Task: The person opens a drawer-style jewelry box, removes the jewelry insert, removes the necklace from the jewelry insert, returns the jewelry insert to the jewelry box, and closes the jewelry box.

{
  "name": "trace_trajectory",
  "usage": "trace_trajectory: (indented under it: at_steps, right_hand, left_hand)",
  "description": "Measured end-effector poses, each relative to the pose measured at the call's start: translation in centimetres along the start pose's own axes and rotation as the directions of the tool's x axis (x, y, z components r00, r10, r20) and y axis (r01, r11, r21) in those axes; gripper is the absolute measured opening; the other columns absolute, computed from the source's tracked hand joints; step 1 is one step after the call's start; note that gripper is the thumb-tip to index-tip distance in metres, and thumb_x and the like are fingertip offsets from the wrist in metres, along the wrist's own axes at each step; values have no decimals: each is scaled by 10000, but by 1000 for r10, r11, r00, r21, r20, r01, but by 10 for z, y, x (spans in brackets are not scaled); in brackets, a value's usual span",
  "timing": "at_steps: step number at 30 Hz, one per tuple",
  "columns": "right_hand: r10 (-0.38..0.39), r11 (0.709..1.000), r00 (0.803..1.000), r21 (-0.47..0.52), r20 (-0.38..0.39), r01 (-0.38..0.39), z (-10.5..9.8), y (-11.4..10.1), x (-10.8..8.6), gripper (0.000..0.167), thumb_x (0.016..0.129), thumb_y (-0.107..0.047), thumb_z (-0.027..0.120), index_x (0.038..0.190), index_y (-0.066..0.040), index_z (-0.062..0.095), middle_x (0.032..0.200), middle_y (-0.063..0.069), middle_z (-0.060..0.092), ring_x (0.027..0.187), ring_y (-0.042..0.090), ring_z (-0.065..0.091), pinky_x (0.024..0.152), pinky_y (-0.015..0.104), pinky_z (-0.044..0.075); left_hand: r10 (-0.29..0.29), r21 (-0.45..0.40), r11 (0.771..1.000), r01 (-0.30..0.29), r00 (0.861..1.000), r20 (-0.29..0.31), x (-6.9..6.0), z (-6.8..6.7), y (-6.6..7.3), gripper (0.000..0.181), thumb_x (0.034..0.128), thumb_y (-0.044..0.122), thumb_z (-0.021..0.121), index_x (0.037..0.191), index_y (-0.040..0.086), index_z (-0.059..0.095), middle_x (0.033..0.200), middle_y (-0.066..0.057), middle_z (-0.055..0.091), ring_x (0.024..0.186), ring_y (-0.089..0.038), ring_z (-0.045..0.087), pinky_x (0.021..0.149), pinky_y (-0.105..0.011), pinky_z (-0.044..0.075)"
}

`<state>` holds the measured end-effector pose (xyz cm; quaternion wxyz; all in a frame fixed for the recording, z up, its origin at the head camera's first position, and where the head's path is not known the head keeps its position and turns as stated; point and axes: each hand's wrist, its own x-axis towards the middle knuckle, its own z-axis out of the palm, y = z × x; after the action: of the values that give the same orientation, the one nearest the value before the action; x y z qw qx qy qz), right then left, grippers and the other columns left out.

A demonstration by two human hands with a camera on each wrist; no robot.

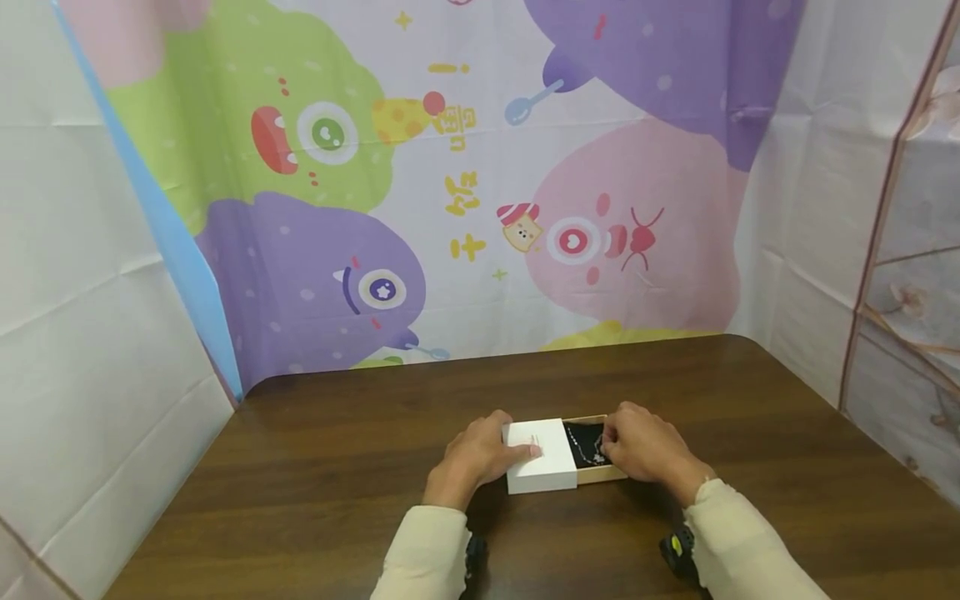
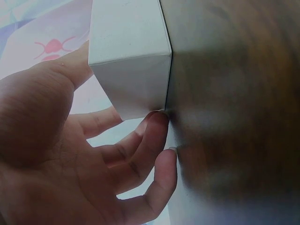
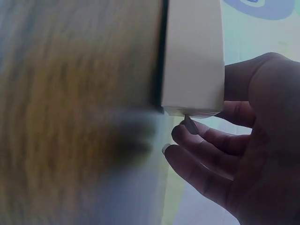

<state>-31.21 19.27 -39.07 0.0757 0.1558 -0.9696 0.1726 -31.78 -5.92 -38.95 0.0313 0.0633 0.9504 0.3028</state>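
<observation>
A white jewellery box sleeve (image 1: 542,477) lies on the table, with its tan drawer (image 1: 600,475) slid partly out to the right. Inside the drawer, a silver chain with a pendant (image 1: 597,457) rests on a black pad (image 1: 581,435). My left hand (image 1: 480,450) holds the sleeve at its left end, thumb on top and fingers around the far side and end. At the drawer's right end, my right hand (image 1: 641,442) grips the tray. A small pull tab (image 3: 191,125) sticks out from the drawer's end beside the right fingers. The hand hides part of the chain.
The brown wooden table (image 1: 322,475) extends around the box on all sides. Behind it hangs a cartoon-printed curtain (image 1: 480,308), with pale sheets (image 1: 810,208) at the sides. Dark wrist devices (image 1: 678,550) sit below both sleeves.
</observation>
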Motion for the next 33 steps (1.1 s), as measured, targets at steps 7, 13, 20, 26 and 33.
trace_trajectory:
  at_steps: [7, 13, 20, 26, 33]
  right_hand:
    - [0, 1000, 1000, 10, -6, 1, -1, 4, -3, 178, 844, -136, 691, 700, -212, 619, 861, -27, 543, 740, 152, 502, 637, 416, 448]
    - [-29, 999, 999, 12, -34, 29, -4, 4, 0, 161, 818, -131, 687, 694, -224, 642, 881, -28, 573, 760, 145, 515, 635, 408, 460]
    - [-13, 1000, 1000, 19, -21, 13, -8, 3, 1, 170, 843, -137, 694, 701, -215, 641, 913, -26, 575, 735, 145, 507, 635, 408, 451]
    - [-1, 1000, 1000, 5, -10, 1, -13, 3, -1, 155, 843, -145, 695, 712, -208, 641, 911, -21, 575, 732, 150, 511, 647, 420, 458]
    - [-7, 1000, 1000, 9, -6, 7, -18, 3, -1, 162, 846, -123, 687, 709, -192, 637, 897, -14, 568, 722, 158, 510, 629, 407, 455]
  left_hand:
    - [25, 0, 1000, -25, 1000, 9, 0, 1, 1, 699, 801, 533, 801, 1309, 96, 603, 1174, -106, 668, 982, -267, 605, 879, -503, 473]
    - [32, 9, 999, -32, 999, 3, 2, 1, -1, 663, 809, 520, 799, 1283, 97, 611, 1160, -98, 665, 992, -264, 606, 877, -502, 475]
    - [31, 17, 999, -31, 999, 12, 2, -1, -2, 669, 811, 523, 796, 1288, 93, 608, 1176, -102, 660, 1005, -271, 605, 888, -510, 473]
    - [36, 17, 999, -37, 999, 14, 1, 0, 0, 639, 816, 510, 797, 1264, 92, 615, 1145, -94, 664, 974, -261, 603, 877, -507, 476]
    - [37, 13, 999, -37, 999, 8, 1, -1, 0, 646, 817, 506, 798, 1274, 89, 612, 1152, -103, 663, 965, -258, 604, 862, -503, 484]
